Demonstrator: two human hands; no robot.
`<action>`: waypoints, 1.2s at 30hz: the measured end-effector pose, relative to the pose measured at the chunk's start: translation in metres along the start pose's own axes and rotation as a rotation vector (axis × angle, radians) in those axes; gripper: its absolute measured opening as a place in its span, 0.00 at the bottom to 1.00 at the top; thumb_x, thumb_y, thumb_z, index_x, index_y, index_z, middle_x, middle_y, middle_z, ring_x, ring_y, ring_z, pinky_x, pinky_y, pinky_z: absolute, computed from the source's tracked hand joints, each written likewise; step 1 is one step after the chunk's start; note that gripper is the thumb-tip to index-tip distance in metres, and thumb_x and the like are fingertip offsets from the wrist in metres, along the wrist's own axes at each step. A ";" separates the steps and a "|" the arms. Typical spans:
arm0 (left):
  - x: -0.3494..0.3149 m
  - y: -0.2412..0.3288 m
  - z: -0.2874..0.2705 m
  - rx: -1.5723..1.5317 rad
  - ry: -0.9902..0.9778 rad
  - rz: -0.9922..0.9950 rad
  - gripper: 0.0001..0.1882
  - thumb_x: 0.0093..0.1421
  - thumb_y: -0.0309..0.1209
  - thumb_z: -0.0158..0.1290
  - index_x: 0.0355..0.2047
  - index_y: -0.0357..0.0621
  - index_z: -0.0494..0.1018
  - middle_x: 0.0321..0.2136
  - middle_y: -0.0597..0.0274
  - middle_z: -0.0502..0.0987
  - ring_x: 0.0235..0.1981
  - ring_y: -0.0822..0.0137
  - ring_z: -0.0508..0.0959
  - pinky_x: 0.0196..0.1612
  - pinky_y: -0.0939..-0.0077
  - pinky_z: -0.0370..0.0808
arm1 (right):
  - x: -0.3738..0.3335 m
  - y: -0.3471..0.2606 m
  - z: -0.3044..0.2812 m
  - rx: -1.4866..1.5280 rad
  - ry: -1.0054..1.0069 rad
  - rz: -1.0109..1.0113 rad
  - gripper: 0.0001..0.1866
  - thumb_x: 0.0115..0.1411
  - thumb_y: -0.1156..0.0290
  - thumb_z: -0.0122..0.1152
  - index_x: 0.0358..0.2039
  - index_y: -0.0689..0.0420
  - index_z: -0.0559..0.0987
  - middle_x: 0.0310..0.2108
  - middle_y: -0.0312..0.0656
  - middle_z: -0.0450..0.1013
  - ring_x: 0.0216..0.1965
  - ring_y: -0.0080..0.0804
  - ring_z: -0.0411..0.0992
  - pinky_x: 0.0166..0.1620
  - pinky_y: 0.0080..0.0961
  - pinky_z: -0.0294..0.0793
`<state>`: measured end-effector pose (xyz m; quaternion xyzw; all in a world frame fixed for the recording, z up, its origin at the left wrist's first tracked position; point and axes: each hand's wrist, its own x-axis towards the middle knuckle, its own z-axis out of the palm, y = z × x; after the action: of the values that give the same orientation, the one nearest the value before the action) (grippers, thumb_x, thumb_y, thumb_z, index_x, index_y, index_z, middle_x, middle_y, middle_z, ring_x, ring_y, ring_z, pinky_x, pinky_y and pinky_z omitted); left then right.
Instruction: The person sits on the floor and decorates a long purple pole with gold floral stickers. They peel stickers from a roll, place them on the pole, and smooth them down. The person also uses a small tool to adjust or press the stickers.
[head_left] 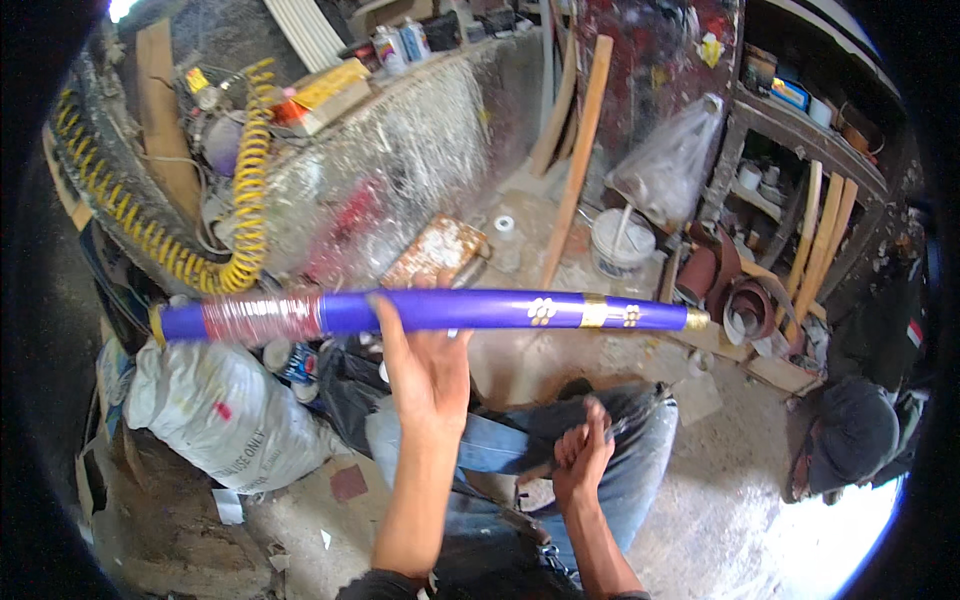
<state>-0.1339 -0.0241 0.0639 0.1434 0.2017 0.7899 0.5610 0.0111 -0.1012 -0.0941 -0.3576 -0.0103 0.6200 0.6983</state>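
Note:
A long, slightly curved purple scabbard-like piece (470,310) lies level across the view. Gold flower shapes and a gold band mark its right part, and a gold tip ends it. Clear wrap with a reddish tint covers a stretch near its left end. Around the middle, my left hand (430,370) grips it from below, thumb in front and fingers behind. My right hand (585,450) hovers over my jeans, apart from the piece. Its fingers are curled and blurred, and whether anything small is in them cannot be made out.
A white sack (215,410) stands at left below a coiled yellow hose (250,200). Beyond the piece are a paint-stained board (435,255), a white bucket (622,243) and a leaning wooden strip (580,155). Sandpaper rolls (750,305) lie right, and a dark cap (855,435) shows further right.

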 end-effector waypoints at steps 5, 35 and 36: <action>-0.010 -0.057 -0.116 -0.142 0.217 0.004 0.24 0.60 0.53 0.52 0.45 0.47 0.72 0.44 0.65 0.77 0.56 0.61 0.70 0.64 0.44 0.55 | 0.061 0.010 0.022 -0.199 0.157 -0.186 0.21 0.61 0.55 0.61 0.47 0.57 0.72 0.36 0.47 0.78 0.10 0.13 0.51 0.13 0.14 0.51; 0.039 -0.099 -0.193 1.715 -1.244 -0.745 0.18 0.56 0.39 0.60 0.34 0.34 0.72 0.26 0.45 0.78 0.29 0.53 0.79 0.33 0.62 0.73 | -0.032 -0.050 -0.097 -1.155 0.141 0.137 0.13 0.68 0.70 0.42 0.50 0.60 0.66 0.21 0.38 0.67 0.16 0.24 0.65 0.20 0.21 0.66; 0.039 -0.102 -0.208 1.748 -1.300 -0.699 0.18 0.56 0.39 0.60 0.34 0.33 0.72 0.26 0.44 0.77 0.30 0.50 0.79 0.33 0.62 0.73 | -0.027 -0.035 -0.107 -1.197 0.052 0.151 0.13 0.68 0.71 0.42 0.51 0.60 0.66 0.19 0.38 0.66 0.15 0.25 0.64 0.20 0.22 0.66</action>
<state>-0.1560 0.0091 -0.1677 0.8021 0.3827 -0.0434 0.4564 0.0838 -0.1755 -0.1442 -0.7032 -0.3148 0.5454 0.3299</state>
